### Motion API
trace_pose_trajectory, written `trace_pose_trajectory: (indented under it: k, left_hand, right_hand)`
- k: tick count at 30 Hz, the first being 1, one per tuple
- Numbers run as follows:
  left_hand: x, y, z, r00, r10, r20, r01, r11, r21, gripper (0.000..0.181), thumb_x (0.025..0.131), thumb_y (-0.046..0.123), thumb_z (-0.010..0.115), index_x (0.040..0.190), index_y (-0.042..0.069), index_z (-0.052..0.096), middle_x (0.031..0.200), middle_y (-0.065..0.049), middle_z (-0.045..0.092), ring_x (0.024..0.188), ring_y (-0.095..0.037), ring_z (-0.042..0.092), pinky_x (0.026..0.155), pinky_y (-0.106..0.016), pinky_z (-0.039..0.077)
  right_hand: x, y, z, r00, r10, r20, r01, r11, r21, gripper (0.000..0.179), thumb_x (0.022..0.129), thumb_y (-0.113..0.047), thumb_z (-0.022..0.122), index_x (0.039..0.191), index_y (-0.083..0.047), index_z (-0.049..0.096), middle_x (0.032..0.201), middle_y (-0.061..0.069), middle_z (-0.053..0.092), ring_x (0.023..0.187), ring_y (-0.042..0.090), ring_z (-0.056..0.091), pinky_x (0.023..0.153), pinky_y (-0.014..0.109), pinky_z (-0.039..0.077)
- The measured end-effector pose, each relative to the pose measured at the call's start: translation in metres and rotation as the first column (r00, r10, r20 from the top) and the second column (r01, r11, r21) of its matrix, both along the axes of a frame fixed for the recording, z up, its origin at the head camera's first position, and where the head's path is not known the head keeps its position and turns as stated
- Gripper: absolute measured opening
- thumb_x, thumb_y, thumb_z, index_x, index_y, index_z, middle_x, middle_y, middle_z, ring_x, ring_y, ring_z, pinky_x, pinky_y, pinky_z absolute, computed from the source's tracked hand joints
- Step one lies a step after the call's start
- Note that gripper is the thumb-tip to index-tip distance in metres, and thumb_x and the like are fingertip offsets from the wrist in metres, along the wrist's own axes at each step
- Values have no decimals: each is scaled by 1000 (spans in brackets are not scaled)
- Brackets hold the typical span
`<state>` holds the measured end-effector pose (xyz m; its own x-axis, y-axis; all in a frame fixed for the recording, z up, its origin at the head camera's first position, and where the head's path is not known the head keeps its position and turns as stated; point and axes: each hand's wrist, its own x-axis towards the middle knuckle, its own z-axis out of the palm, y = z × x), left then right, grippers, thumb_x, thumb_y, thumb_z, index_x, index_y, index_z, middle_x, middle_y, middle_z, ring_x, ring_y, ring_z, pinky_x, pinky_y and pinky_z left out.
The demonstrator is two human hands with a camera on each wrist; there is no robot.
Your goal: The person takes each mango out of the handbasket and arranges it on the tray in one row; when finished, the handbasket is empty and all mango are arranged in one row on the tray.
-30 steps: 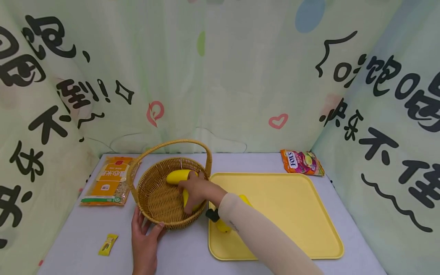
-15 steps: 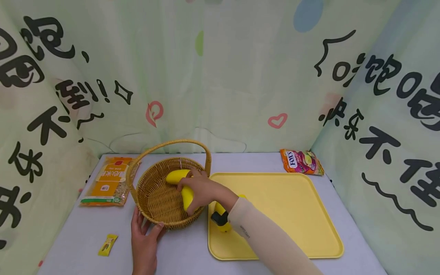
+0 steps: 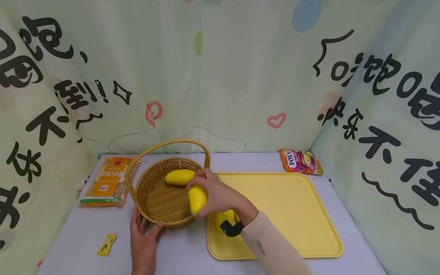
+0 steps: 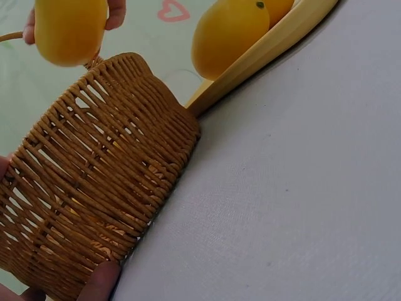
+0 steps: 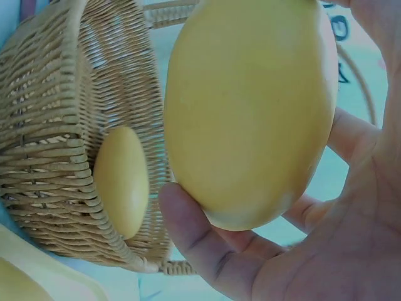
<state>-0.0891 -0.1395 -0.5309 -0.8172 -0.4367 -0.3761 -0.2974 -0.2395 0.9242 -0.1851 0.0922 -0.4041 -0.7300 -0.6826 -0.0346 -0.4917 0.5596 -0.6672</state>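
Note:
My right hand (image 3: 220, 193) grips a yellow mango (image 3: 197, 199) at the right rim of the wicker basket (image 3: 165, 223). In the right wrist view, thumb and fingers hold this mango (image 5: 250, 113) by its sides, beside the basket mouth. The left wrist view shows it raised above the basket's wall (image 4: 94, 163). A second mango (image 3: 179, 177) lies inside the basket near the back right. My left hand (image 3: 143, 244) holds the basket at its front left, thumb near the lower rim and fingers round the side.
A yellow tray (image 3: 285, 214) stands right of the basket. More mangoes (image 4: 229, 37) lie on its left end, partly hidden by my right wrist in the head view. A grain bag (image 3: 106, 183), a small yellow packet (image 3: 107, 245) and a candy bag (image 3: 300, 162) lie around.
My right hand has moved right and up with the mango, from inside the basket to its right rim. My left hand stays on the basket.

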Motion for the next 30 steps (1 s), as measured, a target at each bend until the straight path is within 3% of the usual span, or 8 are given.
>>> trace_pose_trajectory:
  k: [9, 20, 30]
  left_hand:
    - [1, 1, 3, 1000, -7, -5, 7, 1000, -5, 107, 97, -2, 64, 169, 45, 0, 180, 0, 1, 162, -37, 23, 110, -42, 58]
    - [2, -1, 3, 1000, -18, -16, 19, 1000, 5, 106, 98, -1, 62, 168, 47, 0, 180, 0, -1, 161, -36, 23, 107, -40, 60]
    - [1, 1, 3, 1000, 4, 12, -4, 1000, 4, 107, 98, -3, 63, 169, 46, 0, 180, -1, 0, 162, -38, 23, 113, -50, 55]
  right_hand:
    - [21, 37, 2, 997, -69, 36, 72, 992, -106, 70, 65, -24, 90, 130, -28, 65, 158, 8, 34, 124, 28, 52, 90, 37, 56]
    - [39, 96, -11, 994, -106, 28, 110, 976, -189, 68, 67, -24, 89, 130, -31, 63, 161, 10, 33, 126, 27, 56, 97, 33, 59]
    - [54, 140, -21, 980, -200, -6, 194, 957, -215, 70, 69, -28, 92, 132, -32, 62, 162, 10, 33, 125, 28, 58, 93, 29, 59]
